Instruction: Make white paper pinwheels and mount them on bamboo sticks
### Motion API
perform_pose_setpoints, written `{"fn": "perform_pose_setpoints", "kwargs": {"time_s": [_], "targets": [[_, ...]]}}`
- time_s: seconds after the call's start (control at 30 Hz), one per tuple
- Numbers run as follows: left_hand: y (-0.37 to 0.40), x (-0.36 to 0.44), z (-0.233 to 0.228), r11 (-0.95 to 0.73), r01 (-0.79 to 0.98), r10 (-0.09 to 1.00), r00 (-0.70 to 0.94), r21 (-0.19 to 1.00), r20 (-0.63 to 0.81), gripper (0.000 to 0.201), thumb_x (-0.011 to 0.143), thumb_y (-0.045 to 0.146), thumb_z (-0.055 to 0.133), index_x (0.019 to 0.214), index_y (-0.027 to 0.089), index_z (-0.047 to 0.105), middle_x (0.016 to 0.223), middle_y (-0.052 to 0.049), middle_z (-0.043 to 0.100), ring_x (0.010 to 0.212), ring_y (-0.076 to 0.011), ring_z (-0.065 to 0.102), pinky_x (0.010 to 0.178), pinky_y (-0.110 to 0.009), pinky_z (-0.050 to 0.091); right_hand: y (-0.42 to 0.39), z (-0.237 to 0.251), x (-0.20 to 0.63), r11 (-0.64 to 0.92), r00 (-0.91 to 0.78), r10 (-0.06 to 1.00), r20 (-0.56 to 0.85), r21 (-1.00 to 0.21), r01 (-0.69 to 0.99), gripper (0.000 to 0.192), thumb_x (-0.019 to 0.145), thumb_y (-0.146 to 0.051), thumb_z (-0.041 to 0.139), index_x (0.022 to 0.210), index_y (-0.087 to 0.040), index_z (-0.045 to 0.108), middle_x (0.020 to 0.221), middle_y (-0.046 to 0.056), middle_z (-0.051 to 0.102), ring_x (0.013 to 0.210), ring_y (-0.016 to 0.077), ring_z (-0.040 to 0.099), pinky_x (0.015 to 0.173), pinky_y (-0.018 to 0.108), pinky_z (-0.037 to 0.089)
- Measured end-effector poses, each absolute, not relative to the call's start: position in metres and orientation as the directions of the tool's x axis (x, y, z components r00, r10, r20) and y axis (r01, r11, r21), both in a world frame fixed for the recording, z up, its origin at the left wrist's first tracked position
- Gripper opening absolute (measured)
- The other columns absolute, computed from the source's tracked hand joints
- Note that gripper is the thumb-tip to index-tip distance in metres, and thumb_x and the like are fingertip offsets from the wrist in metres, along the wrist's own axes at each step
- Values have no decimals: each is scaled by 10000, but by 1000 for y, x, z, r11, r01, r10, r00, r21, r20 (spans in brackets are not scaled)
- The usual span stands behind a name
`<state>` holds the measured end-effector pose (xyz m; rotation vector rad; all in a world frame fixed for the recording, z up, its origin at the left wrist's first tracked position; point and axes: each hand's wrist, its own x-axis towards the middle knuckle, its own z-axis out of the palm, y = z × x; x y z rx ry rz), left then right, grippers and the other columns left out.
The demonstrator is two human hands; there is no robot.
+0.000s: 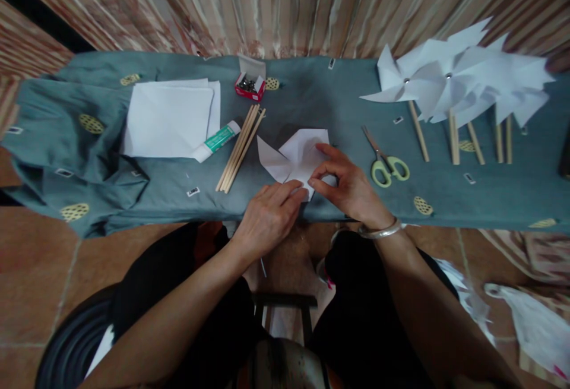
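Observation:
A folded white paper piece (296, 156) lies on the grey-green cloth (312, 110) near the table's front edge. My left hand (269, 214) rests palm down with its fingertips pressing the paper's near corner. My right hand (350, 184), with a silver bangle at the wrist, pinches the paper's right side between thumb and forefinger. A bundle of wooden sticks (240, 146) lies just left of the paper, and green-handled scissors (385, 163) lie to the right of my right hand.
A stack of white paper sheets (171, 117) and a glue tube (216, 141) lie at the left. A small red box of pins (250, 83) stands at the back. Several finished paper pinwheels (454, 80) on sticks lie at the right. Paper scraps (529, 318) litter the tiled floor.

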<state>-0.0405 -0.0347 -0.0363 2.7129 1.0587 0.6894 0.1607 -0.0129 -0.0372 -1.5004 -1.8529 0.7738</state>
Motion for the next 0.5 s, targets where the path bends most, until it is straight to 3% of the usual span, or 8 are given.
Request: {"fn": "perform_pose_setpoints", "kwargs": {"time_s": [0.3, 0.5], "targets": [[-36, -38, -38, -739, 598, 673, 654, 310, 344, 264, 970, 181, 438, 1191, 113, 566, 1143, -132, 668, 903, -202, 622, 771, -350, 514, -9, -48, 146, 190, -27, 969, 246, -667, 720, 97, 738, -184, 641, 675, -243, 596, 1336, 73, 602, 1281, 278, 542, 1074, 506, 438], [-36, -39, -38, -746, 601, 666, 664, 287, 340, 266, 958, 177, 465, 1182, 97, 583, 1162, -131, 672, 914, -216, 606, 782, -359, 517, -10, -54, 143, 202, -11, 958, 286, -648, 734, 102, 745, -165, 635, 687, -238, 595, 1314, 69, 599, 1306, 273, 510, 1099, 505, 408]]}}
